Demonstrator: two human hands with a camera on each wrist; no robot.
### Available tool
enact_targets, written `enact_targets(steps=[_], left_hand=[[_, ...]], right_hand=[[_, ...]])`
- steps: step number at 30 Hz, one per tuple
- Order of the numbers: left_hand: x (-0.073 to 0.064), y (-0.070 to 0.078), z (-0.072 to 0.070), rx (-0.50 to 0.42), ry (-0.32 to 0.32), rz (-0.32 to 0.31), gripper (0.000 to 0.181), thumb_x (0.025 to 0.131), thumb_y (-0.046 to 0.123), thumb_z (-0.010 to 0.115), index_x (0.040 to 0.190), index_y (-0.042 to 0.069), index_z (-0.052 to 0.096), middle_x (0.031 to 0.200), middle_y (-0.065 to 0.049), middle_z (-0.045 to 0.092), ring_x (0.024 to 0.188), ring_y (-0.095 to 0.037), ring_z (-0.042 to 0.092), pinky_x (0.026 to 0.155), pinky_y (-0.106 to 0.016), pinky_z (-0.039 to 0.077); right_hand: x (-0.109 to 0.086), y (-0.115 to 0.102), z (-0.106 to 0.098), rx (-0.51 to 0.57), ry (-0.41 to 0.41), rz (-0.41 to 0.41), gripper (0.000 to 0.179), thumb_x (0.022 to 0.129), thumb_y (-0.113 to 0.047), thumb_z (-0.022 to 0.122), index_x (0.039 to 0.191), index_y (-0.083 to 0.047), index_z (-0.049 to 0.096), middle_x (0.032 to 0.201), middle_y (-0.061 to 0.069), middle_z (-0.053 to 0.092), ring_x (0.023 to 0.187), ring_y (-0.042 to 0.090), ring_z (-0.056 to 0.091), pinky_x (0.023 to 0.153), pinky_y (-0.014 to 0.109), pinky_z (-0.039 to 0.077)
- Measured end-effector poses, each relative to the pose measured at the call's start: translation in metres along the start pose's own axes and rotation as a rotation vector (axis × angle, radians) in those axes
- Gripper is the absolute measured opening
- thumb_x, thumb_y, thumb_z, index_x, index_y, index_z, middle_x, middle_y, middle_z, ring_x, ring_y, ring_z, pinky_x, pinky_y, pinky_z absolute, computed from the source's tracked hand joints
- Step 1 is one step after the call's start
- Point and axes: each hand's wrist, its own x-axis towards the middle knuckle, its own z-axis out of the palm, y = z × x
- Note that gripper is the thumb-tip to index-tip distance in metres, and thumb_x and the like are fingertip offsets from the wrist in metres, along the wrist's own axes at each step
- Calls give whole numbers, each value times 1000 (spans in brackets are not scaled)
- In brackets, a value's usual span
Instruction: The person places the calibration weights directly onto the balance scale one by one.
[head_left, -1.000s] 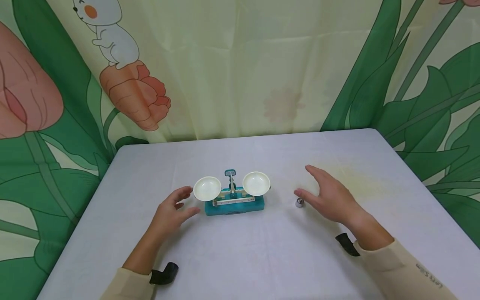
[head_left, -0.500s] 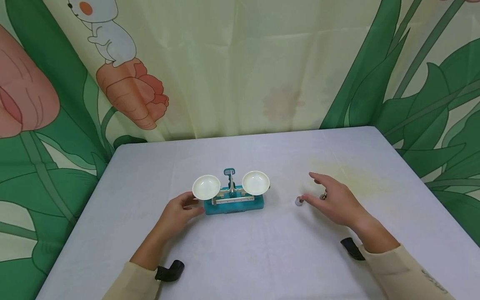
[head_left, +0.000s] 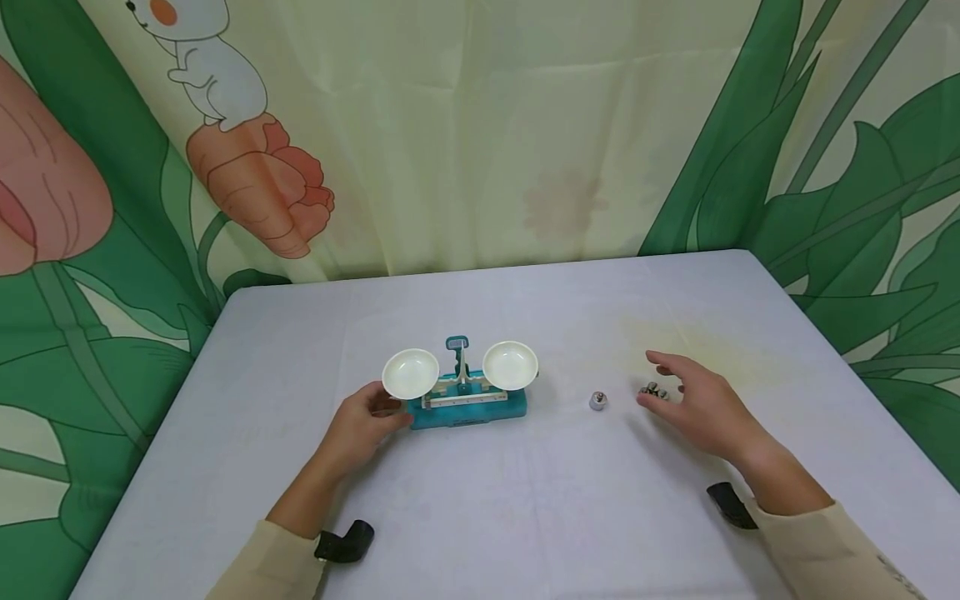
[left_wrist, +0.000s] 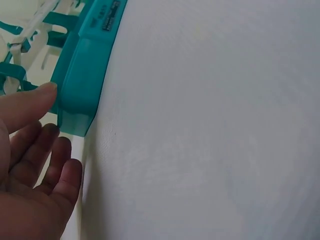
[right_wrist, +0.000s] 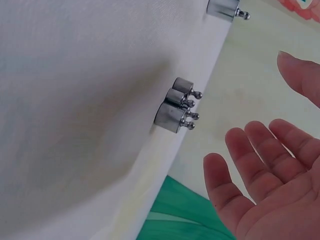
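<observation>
A teal balance scale [head_left: 468,410] with two round white pans stands on the white-covered table. My left hand [head_left: 365,427] is at the left end of its base, below the left pan. In the left wrist view the thumb [left_wrist: 35,102] touches the base's end, and loosely bent fingers [left_wrist: 62,175] lie beside it. My right hand [head_left: 705,406] hovers with thumb and fingers apart, holding nothing. Beside it is a cluster of several small knobbed metal weights [right_wrist: 170,117], partly hidden by the hand in the head view. A single larger weight [head_left: 597,401] stands between the cluster and the scale.
The white tablecloth [head_left: 525,500] covers the tabletop, whose far edge meets a curtain [head_left: 465,150] printed with a rabbit, a carrot and leaves. A black wrist strap [head_left: 345,542] is on the left forearm, another [head_left: 731,505] on the right.
My left hand has moved right, up to the scale's base. My right hand has drawn away to the right from the single weight, and the weight cluster has come into sight beside it.
</observation>
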Motion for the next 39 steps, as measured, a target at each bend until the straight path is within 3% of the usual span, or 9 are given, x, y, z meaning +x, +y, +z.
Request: enact_targets(steps=[12, 23, 31, 39], left_hand=[[-3, 2, 5, -30, 14, 10, 53, 89, 6, 73, 138, 0, 52, 122, -16, 63, 116, -34, 58, 95, -45, 53], [-9, 4, 13, -28, 85, 29, 44, 89, 3, 72, 131, -1, 58, 117, -13, 65, 110, -30, 61, 92, -43, 54], [-12, 5, 19, -40, 138, 2, 37, 90, 6, 72, 125, -1, 62, 115, -12, 67, 108, -29, 63, 87, -38, 57], [-13, 2, 20, -54, 162, 15, 35, 89, 5, 72, 123, 0, 64, 116, -11, 68, 107, -28, 64, 86, -36, 57]], right_hand=[[-2, 10, 2, 11, -6, 25, 68, 92, -24, 73, 146, 3, 43, 140, 28, 50, 116, 47, 55, 93, 60, 47], [-3, 15, 3, -10, -5, 51, 69, 93, -26, 72, 147, 4, 41, 141, 29, 49, 118, 47, 54, 94, 62, 47], [-2, 16, 2, -6, 5, 44, 69, 93, -26, 72, 147, 4, 42, 141, 29, 49, 119, 47, 53, 94, 62, 47], [1, 20, -2, -20, -9, 52, 69, 93, -28, 71, 146, 5, 42, 139, 30, 49, 115, 49, 55, 92, 62, 47]])
